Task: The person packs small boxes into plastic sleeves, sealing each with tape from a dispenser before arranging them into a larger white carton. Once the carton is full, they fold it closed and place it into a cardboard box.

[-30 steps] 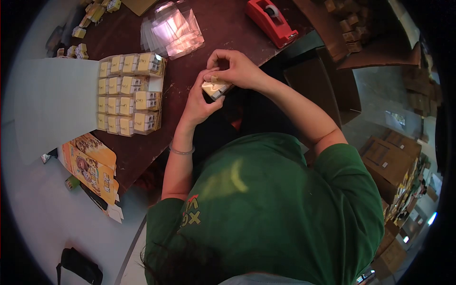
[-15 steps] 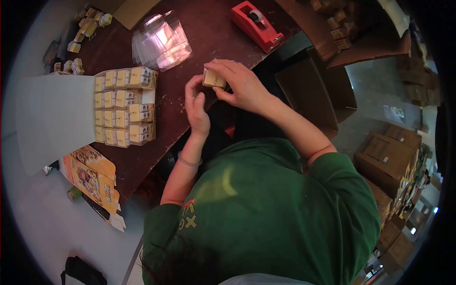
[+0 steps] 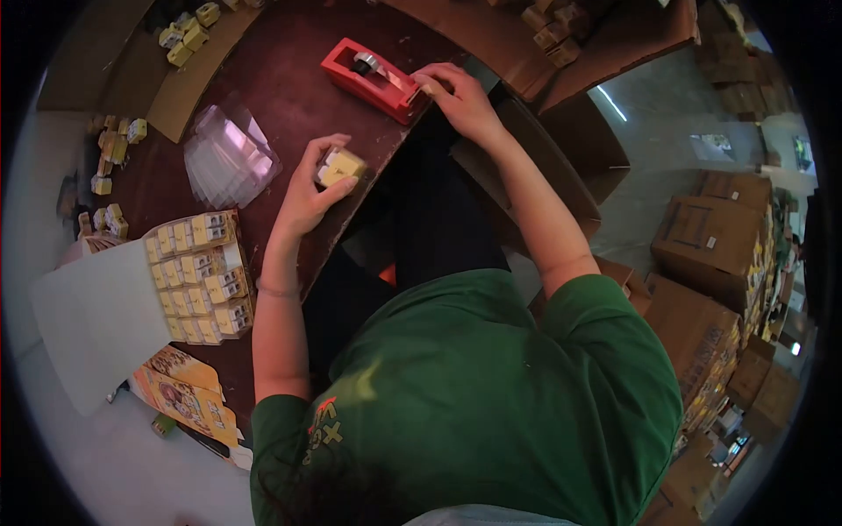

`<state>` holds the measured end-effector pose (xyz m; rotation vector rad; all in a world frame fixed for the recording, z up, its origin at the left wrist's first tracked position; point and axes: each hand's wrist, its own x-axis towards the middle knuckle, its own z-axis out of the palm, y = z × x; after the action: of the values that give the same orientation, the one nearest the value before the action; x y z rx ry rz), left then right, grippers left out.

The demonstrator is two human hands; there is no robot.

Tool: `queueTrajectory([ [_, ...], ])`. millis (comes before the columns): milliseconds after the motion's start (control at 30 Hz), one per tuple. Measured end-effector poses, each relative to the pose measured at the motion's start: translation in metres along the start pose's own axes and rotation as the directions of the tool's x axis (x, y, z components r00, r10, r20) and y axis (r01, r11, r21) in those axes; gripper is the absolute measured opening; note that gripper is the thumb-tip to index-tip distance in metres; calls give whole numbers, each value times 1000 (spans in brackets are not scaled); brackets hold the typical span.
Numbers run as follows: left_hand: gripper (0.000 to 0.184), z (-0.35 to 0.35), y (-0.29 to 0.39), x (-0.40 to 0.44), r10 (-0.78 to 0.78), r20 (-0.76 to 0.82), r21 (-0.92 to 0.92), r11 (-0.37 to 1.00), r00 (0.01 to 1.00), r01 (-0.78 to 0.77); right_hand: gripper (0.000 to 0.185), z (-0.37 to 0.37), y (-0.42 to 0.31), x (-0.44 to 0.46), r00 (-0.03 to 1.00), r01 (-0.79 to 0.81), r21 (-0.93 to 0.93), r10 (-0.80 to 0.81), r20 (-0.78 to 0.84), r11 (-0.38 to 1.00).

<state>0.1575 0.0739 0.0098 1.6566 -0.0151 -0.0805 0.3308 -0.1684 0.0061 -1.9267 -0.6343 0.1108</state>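
Observation:
My left hand (image 3: 309, 195) is closed around a small pale yellow box (image 3: 344, 167), held above the table's front edge. To the right, my right hand (image 3: 460, 103) pinches with thumb and forefinger at the cutter end of a red tape dispenser (image 3: 360, 83). A shiny strip of clear tape (image 3: 393, 77) runs from the roll toward those fingertips, whose exact hold on it is partly hidden. On the table beyond my left hand lies a fanned stack of clear plastic sleeves (image 3: 224, 162).
A display carton (image 3: 237, 263) with rows of small yellow boxes stands at left, its white lid (image 3: 96, 316) folded out. A printed orange carton (image 3: 189, 394) lies below it. Loose boxes (image 3: 114, 149) sit at the far left. Open brown cartons (image 3: 561, 167) flank the table's right edge.
My right hand has left the small box and moved up-right to the tape dispenser. My left hand now holds the box alone, farther left. The camera view has turned.

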Motion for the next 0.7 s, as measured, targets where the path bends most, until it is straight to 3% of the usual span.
queueTrajectory([
  [67,53,24,3,30,100,57,-17,995,993,-99,26,4,13,15,969,-164,144,131,211,976],
  [100,53,33,7,41,93,79,-22,996,993,-91,26,4,13,19,973,-96,143,63,223,985],
  [200,54,39,9,58,59,114,-62,997,992,-52,23,0,12,27,935,-163,272,61,349,948],
  [300,53,30,0,61,16,149,-70,998,989,-5,22,5,5,19,984,-80,250,37,174,965],
  [367,54,28,0,60,-11,162,-48,999,987,19,18,6,-5,9,987,156,43,-155,-41,987],
  [433,53,30,3,60,14,144,-38,999,989,-8,17,3,-22,-3,991,112,25,-110,-74,993],
  [500,55,31,2,59,34,135,-32,999,990,-30,18,-8,-37,-17,980,-194,199,182,77,961],
  [600,60,30,1,60,42,133,-36,999,990,-37,17,2,0,-23,894,-449,557,345,287,699],
  [700,62,33,10,54,29,97,-49,999,995,-25,17,12,20,-20,906,-422,590,292,308,689],
])
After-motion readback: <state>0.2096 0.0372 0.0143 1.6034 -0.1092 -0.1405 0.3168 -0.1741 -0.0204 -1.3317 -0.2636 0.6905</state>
